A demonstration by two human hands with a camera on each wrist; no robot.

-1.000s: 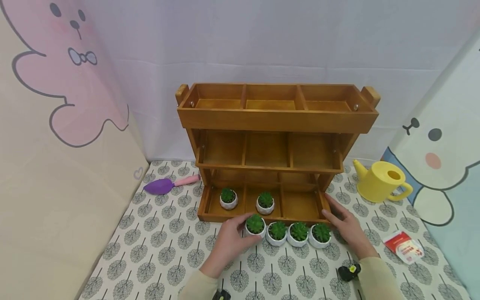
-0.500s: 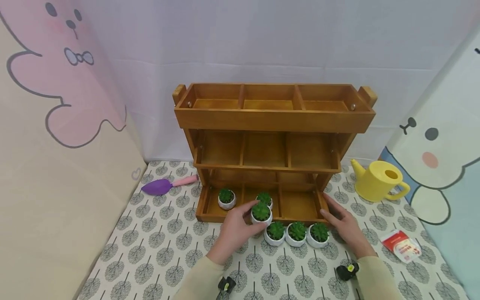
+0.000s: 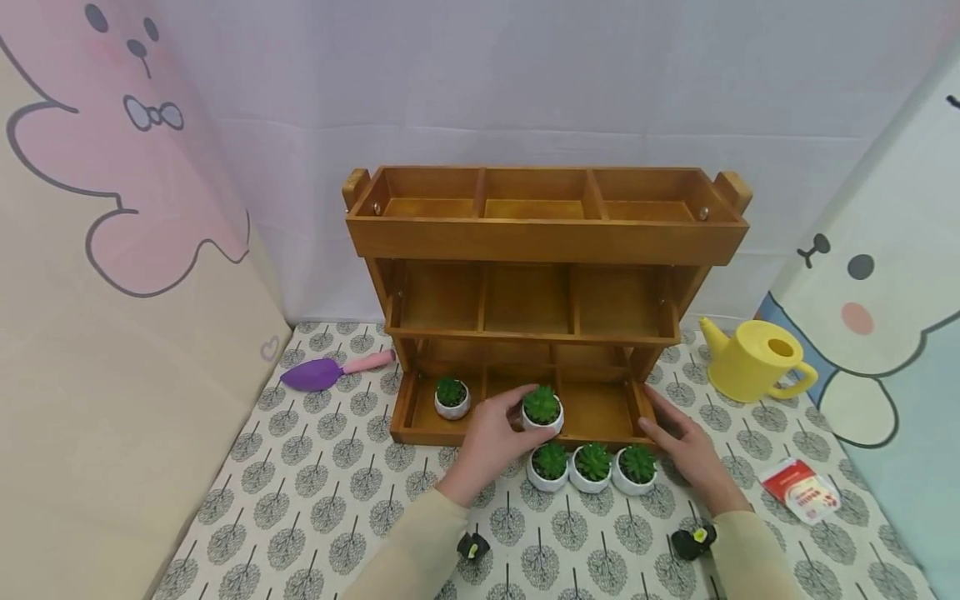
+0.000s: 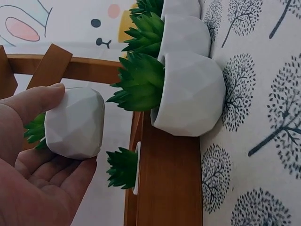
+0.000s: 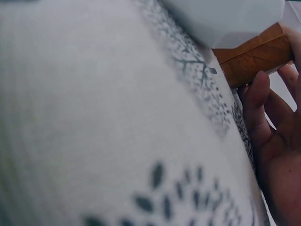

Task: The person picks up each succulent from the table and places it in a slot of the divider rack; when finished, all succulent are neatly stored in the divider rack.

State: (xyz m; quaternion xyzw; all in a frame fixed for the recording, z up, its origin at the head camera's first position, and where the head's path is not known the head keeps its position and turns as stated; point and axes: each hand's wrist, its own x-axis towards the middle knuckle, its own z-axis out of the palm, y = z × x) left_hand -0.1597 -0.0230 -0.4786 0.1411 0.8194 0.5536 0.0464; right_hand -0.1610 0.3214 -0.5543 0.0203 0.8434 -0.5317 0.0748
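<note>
In the head view my left hand [image 3: 498, 429] holds a small potted succulent [image 3: 542, 406] over the front of the lowest tier of a wooden shelf [image 3: 551, 237]. In the left wrist view, thumb and fingers pinch its white faceted pot [image 4: 75, 122] from both sides. The potted succulent in the middle compartment is hidden behind it in the head view. Another potted succulent [image 3: 452, 398] sits in the lowest tier's left compartment. My right hand [image 3: 686, 442] grips the right end of that tier, with the wooden edge [image 5: 256, 54] between its fingers in the right wrist view.
Three potted succulents [image 3: 592, 467] stand in a row before the shelf. A purple scoop with a pink handle [image 3: 337, 371] lies to the left. On the right are a yellow watering can [image 3: 753, 362] and a red-and-white packet [image 3: 801, 490]. A tree-patterned cloth [image 3: 315, 500] covers the table.
My left hand has lifted the leftmost succulent from the front row and carried it forward and right to the lowest tier. My right hand has stayed at the shelf's end.
</note>
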